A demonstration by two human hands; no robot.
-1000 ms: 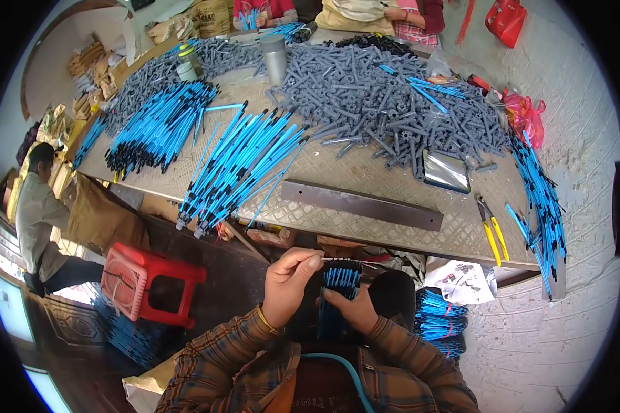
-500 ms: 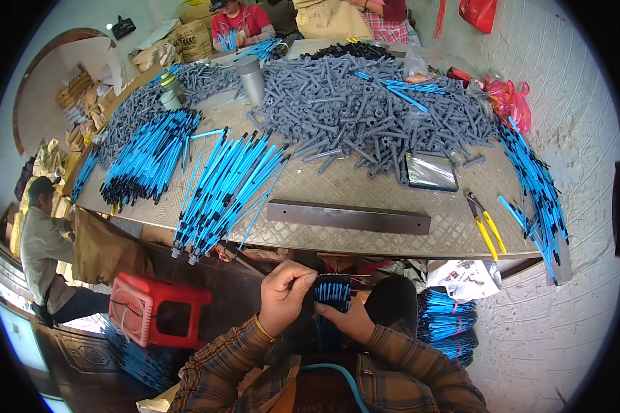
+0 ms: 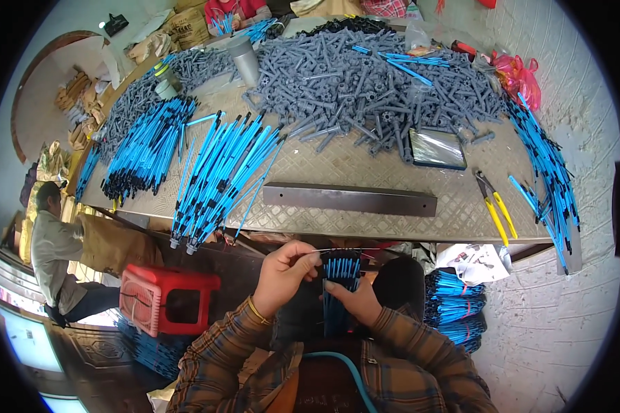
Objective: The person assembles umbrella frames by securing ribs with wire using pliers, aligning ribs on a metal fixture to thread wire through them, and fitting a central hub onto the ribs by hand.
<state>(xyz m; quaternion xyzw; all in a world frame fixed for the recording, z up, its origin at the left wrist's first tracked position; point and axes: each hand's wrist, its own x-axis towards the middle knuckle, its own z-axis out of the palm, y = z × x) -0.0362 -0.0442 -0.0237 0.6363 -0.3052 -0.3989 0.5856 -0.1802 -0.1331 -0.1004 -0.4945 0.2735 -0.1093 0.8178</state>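
Above my lap is a bundle of thin blue rods with black ends. My right hand is wrapped around its near part, thumb lying across the rods. To the left of the bundle, my left hand is pinched closed on one end of a thin pale wire. The wire runs rightward across the bundle's black far end; I cannot tell whether it passes around it. A yellow band sits on my left wrist.
A table holds a dark metal bar, yellow-handled pliers, loose blue rods and a large heap of grey plastic parts. Tied bundles lie right of my legs, a red stool left. Two co-workers are nearby.
Both hands and the bundle have shifted slightly away from me and to the right, while the view has tilted downward. More of the wire now shows across the bundle's top.
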